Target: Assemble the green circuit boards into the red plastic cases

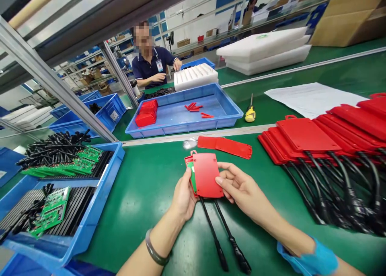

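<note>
My left hand [183, 196] is closed around the left side of a red plastic case, whose lower half [187, 159] holds a green circuit board [192, 178]. Between the thumb and fingers of my right hand [239, 183] is the flat red cover [206, 174], lying over the board but shifted to the right, so a strip of green shows at the left. Two black cables [214, 238] with thick connector ends run from the case's bottom edge toward me. Just beyond the case lie loose red covers [226, 145] and a small clear plastic bag [190, 144].
At right, finished-looking red cases [307, 134] with black cables are piled. A blue bin [111, 175] of circuit boards stands left. Ahead are a shallow blue tray [171, 107] with red parts, a yellow screwdriver [250, 114], paper [313, 99] and a seated co-worker [150, 65].
</note>
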The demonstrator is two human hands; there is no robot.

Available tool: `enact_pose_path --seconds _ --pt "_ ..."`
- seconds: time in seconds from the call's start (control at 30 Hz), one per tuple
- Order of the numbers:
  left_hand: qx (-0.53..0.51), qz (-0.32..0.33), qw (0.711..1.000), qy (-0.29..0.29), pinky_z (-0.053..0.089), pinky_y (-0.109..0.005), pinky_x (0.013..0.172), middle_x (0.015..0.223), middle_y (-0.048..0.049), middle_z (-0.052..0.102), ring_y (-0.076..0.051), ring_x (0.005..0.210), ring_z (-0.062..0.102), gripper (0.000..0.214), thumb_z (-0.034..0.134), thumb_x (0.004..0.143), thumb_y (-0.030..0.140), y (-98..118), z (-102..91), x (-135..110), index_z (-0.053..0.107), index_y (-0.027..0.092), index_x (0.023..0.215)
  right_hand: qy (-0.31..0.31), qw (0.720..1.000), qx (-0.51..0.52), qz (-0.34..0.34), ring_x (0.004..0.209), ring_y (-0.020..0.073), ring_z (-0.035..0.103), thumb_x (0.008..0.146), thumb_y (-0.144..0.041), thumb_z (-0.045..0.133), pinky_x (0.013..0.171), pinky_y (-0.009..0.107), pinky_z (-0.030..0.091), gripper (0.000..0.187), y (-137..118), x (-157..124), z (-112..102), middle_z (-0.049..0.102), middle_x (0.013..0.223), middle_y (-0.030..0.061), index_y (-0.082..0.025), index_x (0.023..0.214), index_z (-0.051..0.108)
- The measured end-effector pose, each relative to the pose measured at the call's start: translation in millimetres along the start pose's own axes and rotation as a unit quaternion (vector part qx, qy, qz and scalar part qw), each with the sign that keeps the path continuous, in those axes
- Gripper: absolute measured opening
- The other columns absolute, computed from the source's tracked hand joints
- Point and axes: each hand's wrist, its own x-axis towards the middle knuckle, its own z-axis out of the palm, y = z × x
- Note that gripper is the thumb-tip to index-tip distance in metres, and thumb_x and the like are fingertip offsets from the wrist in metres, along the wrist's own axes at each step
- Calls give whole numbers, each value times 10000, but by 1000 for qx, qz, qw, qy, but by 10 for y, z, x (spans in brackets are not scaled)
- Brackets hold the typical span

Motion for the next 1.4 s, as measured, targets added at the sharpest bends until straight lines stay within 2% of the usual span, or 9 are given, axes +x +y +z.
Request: enact_pose_path --seconds 0.33,0.57,0.7,0.8,1.03,1.23,1.33,1.4 --pt "30 10 999 9 487 -272 641 835 -92 714 -182 719 650 541 408 860 559 -12 13 -27 654 117 1052 -2 997 -71 -23 490 91 450 870 -390 538 416 204 407 367 34 -18 8 487 694 -37 -221 1189 471" --pt "65 21 998 7 471 -294 681 862 -93 706 -198 742 636 607 439 816 616 -30 13 -33 642 110 1083 3 996 -89 -29 458 79 448 869 -383 538 396 202 417 372 54 -21 -19 464 734 -34 -233 1201 467" --pt "97 56 993 -29 444 -268 675 837 -83 691 -176 714 606 547 526 785 583 -56 7 -35 656 101 1008 7 997 -77 -23 457 77 461 855 -391 556 386 198 424 379 42 -25 -5 446 747 -35 -236 1188 464" --pt "114 75 990 -33 417 -246 627 794 -66 670 -140 646 562 495 575 768 553 -74 5 -25 649 105 966 11 998 -59 -14 450 77 466 839 -405 575 369 195 425 403 47 -29 5 447 748 -39 -240 1184 447" --pt "163 104 980 -35 403 -232 620 779 -49 634 -123 653 532 415 545 812 506 -85 -18 -10 615 111 919 14 1000 -17 1 449 75 477 812 -412 616 380 194 425 434 65 -28 -4 463 726 -54 -252 1179 446" --pt "204 101 973 -41 428 -239 624 808 -56 653 -137 660 548 415 563 797 504 -57 -23 -23 610 119 944 37 999 20 35 454 89 484 722 -456 707 386 194 408 473 45 -1 -8 490 661 -66 -224 1049 455" --pt "196 112 972 -60 455 -262 708 939 -75 663 -175 779 588 430 537 822 485 -38 -2 -54 595 136 1067 -9 999 10 36 516 105 493 794 -483 620 426 206 413 391 12 17 -42 555 726 -17 -204 1045 511" --pt "193 124 971 -69 449 -276 799 1039 -78 649 -193 891 585 424 531 835 460 -34 14 -75 582 154 1123 -59 998 -3 16 664 149 560 855 -471 542 594 260 493 341 -15 22 -66 614 815 26 -198 1059 565"
